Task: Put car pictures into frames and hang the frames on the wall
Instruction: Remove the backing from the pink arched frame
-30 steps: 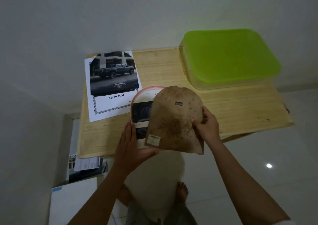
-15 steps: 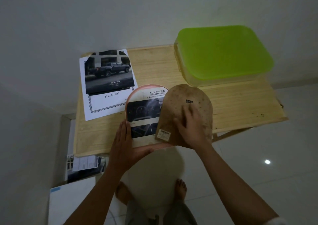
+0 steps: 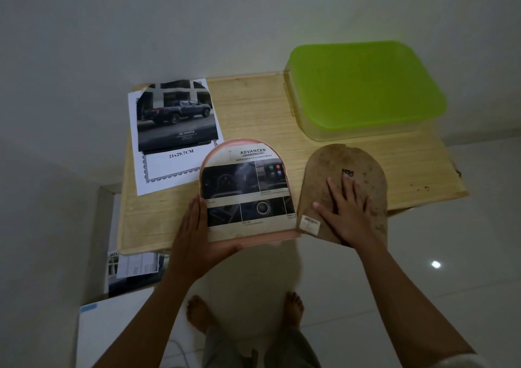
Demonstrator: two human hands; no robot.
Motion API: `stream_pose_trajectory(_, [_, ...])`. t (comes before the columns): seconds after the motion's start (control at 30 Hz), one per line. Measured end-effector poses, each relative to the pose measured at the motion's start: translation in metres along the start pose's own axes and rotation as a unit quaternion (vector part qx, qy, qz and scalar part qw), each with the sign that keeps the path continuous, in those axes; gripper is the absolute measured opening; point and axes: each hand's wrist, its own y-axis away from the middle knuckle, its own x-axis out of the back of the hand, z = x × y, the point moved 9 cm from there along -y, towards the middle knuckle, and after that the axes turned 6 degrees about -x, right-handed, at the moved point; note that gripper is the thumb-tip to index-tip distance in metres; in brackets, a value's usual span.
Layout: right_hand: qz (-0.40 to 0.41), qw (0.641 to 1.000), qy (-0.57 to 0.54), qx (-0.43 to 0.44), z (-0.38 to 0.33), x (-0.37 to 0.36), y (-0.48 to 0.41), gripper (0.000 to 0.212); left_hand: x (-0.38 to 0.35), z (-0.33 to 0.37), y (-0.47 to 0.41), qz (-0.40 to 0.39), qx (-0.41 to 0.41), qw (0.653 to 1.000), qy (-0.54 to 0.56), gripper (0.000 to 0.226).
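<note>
An arch-shaped pink frame lies at the wooden table's front edge, with a car-interior picture in it. My left hand holds the frame's lower left corner, thumb curled under its bottom edge. To its right lies the arch-shaped brown backing board. My right hand rests flat on that board, fingers spread. A printed pickup-truck picture on white paper lies at the table's back left.
A container with a lime-green lid stands at the table's back right, against the white wall. Loose printed sheets and a white box sit on the floor at the left. My bare feet stand on white tiles.
My right hand slid the brown backing board off the frame to the right and laid it flat on the table. The picture in the frame is now uncovered.
</note>
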Motion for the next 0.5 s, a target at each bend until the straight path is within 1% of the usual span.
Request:
stream_pose_trajectory(0.13, [-0.016, 1.000, 0.012, 0.013, 0.005, 0.005, -0.011, 0.077, 0.003, -0.003, -0.002, -0.002, 0.002, 1.000, 0.002, 0.127])
stream_pose_trajectory(0.33, [-0.011, 1.000, 0.002, 0.017, 0.002, 0.007, -0.013, 0.078, 0.006, -0.006, -0.005, -0.001, -0.001, 1.000, 0.008, 0.128])
stream_pose_trajectory(0.4, [-0.006, 0.999, -0.035, 0.014, -0.005, 0.011, -0.013, 0.074, 0.006, -0.006, -0.006, -0.001, -0.001, 1.000, 0.012, 0.128])
stream_pose_trajectory(0.5, [0.018, 0.986, -0.160, 0.040, -0.043, 0.018, -0.013, 0.061, 0.006, -0.005, -0.006, 0.000, -0.008, 1.000, 0.006, 0.128])
